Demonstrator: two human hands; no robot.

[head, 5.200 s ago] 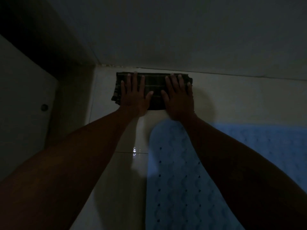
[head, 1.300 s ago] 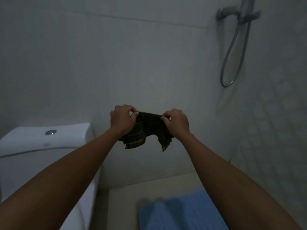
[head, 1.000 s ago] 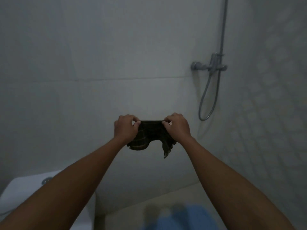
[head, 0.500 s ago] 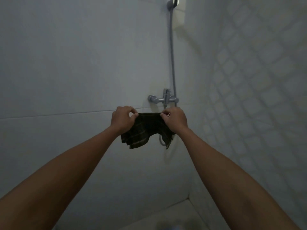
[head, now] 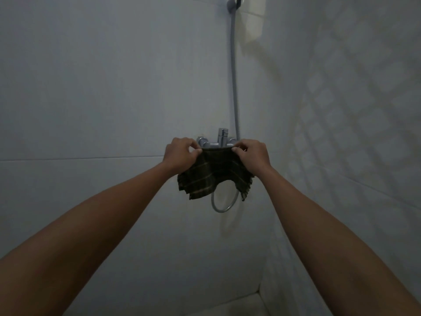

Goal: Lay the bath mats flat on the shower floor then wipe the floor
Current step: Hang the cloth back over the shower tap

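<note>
A dark plaid cloth [head: 214, 172] hangs folded between my two hands at chest height, right in front of the shower tap [head: 218, 140]. My left hand [head: 181, 153] pinches its upper left edge and my right hand [head: 251, 153] pinches its upper right edge. The cloth's top edge sits level with the tap body and its lower corners droop. The bath mats are out of view; only a sliver of pale floor [head: 239, 304] shows at the bottom.
A grey shower hose [head: 234, 71] runs up the wall to a holder [head: 234, 2] and loops below the cloth. The white tiled wall lies ahead, and a small-tiled wall [head: 353, 110] stands on the right.
The cloth came off the floor, where both palms pressed it flat, into the air. My view rose from toilet and blue mat to the tap, and both hands brought the cloth against it.
</note>
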